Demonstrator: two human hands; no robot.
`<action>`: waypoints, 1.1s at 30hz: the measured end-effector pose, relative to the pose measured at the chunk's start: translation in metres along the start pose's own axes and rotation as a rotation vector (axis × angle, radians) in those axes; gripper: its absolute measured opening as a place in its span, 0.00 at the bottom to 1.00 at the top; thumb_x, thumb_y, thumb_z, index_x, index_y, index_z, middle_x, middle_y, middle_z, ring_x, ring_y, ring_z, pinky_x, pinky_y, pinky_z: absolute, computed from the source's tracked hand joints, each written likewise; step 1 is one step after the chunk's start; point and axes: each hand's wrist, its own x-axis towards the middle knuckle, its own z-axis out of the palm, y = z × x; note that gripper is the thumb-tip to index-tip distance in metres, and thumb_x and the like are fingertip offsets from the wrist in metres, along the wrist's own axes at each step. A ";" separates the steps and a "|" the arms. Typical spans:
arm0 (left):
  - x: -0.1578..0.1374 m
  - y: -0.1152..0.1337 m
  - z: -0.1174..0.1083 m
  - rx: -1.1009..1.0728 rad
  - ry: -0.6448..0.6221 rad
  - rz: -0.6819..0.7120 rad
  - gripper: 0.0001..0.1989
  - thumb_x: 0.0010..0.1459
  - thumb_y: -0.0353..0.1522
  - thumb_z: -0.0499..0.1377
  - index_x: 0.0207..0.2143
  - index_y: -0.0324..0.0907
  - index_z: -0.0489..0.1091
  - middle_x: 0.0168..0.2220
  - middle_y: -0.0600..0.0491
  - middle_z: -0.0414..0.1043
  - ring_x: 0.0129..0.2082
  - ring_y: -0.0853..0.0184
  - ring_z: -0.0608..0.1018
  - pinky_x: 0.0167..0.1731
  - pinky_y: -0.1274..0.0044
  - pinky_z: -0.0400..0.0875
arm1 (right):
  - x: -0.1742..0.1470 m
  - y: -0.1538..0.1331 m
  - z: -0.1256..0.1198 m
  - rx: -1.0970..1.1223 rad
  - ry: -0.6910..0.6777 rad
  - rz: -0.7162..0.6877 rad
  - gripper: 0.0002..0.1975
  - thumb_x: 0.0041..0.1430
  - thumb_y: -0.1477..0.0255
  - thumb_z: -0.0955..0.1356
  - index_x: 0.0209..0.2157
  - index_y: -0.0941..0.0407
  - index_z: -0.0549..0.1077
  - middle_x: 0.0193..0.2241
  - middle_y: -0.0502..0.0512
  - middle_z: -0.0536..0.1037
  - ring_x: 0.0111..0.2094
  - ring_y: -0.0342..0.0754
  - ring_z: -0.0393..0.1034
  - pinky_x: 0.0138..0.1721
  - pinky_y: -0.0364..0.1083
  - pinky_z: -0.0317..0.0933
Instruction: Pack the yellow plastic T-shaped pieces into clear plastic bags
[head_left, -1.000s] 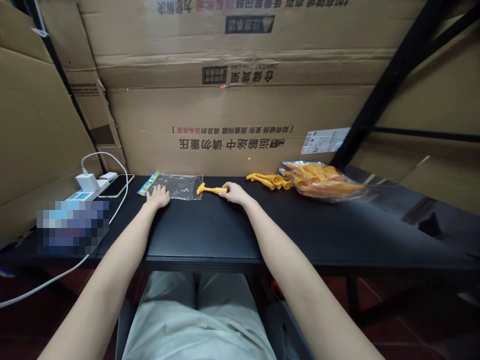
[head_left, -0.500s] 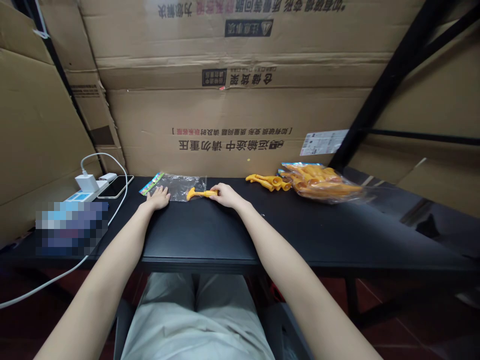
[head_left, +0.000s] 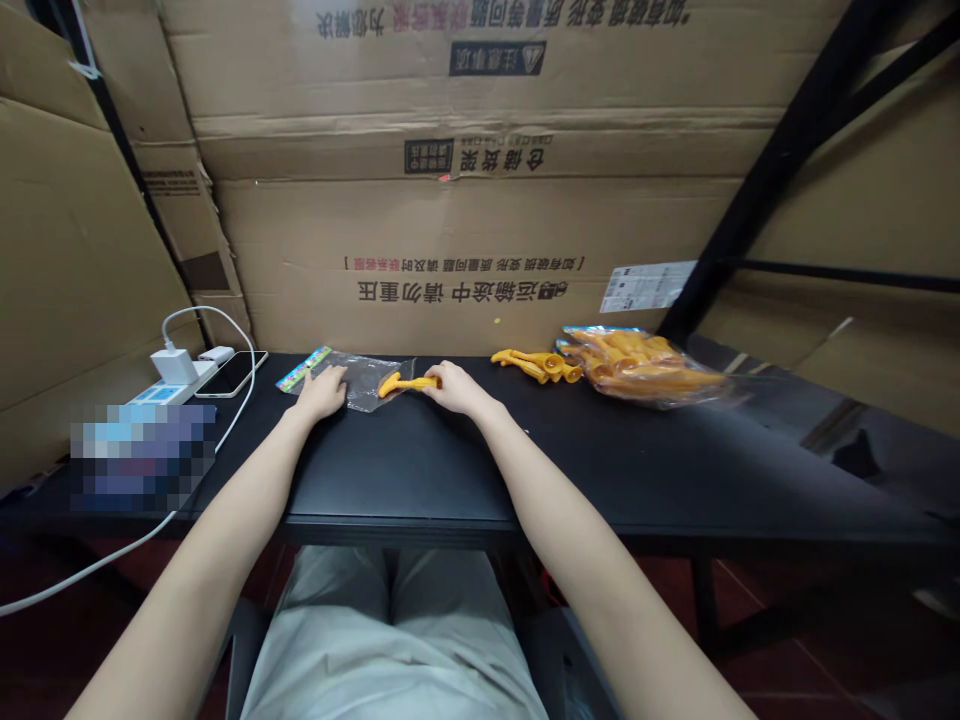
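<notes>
My left hand (head_left: 324, 392) rests on a clear plastic bag (head_left: 367, 385), its fingers bent and drawn together over the film near the bag's colourful header. An orange-yellow plastic toy (head_left: 405, 384), with a slim shaft and a hammer-like end, is held by its right end in my right hand (head_left: 454, 387). The toy's left end lies over the right part of the bag; whether it is inside the opening I cannot tell. My right fingers hide the end they hold.
Several similar orange toys (head_left: 536, 364) lie at the back of the black table (head_left: 405, 470). Beside them is a filled bag of orange toys (head_left: 645, 367). On the left are a phone (head_left: 232, 374), a power strip (head_left: 161, 388) and a white cable (head_left: 244, 400). Cardboard (head_left: 465, 220) walls the back.
My left fingers have gone from spread flat to drawn together on the bag, and the hand has shifted slightly right. The bag's film has creased and the toy has turned a little.
</notes>
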 end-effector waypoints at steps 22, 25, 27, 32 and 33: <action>-0.017 0.061 -0.005 -0.034 0.263 0.422 0.13 0.59 0.30 0.46 0.40 0.42 0.69 0.47 0.46 0.73 0.52 0.63 0.71 0.56 0.67 0.58 | 0.003 -0.019 0.020 0.248 0.125 -0.140 0.11 0.50 0.72 0.70 0.37 0.59 0.73 0.34 0.54 0.71 0.31 0.42 0.65 0.36 0.42 0.59; -0.018 0.063 -0.001 -0.036 0.251 0.465 0.13 0.59 0.31 0.46 0.40 0.41 0.69 0.52 0.45 0.70 0.55 0.63 0.69 0.57 0.67 0.57 | 0.004 -0.022 0.026 0.253 0.082 -0.174 0.13 0.48 0.74 0.70 0.38 0.59 0.73 0.35 0.54 0.72 0.30 0.42 0.65 0.36 0.42 0.59; -0.018 0.062 0.001 -0.045 0.252 0.479 0.13 0.59 0.31 0.46 0.39 0.41 0.69 0.52 0.46 0.70 0.54 0.64 0.70 0.58 0.68 0.55 | 0.003 -0.024 0.028 0.237 0.016 -0.184 0.13 0.47 0.75 0.71 0.38 0.59 0.74 0.33 0.53 0.73 0.29 0.42 0.65 0.34 0.42 0.59; -0.010 0.048 -0.003 -0.143 0.320 0.192 0.16 0.61 0.36 0.44 0.41 0.42 0.69 0.48 0.48 0.73 0.50 0.62 0.72 0.55 0.67 0.58 | 0.002 -0.026 0.029 0.176 -0.067 -0.163 0.17 0.47 0.72 0.72 0.40 0.61 0.75 0.33 0.55 0.75 0.32 0.44 0.67 0.34 0.42 0.57; -0.008 0.042 -0.005 -0.154 0.329 0.079 0.16 0.61 0.36 0.44 0.43 0.42 0.68 0.48 0.47 0.72 0.51 0.61 0.71 0.54 0.66 0.59 | 0.002 -0.026 0.029 0.165 -0.070 -0.164 0.17 0.47 0.71 0.73 0.41 0.61 0.75 0.34 0.55 0.76 0.32 0.44 0.67 0.34 0.42 0.57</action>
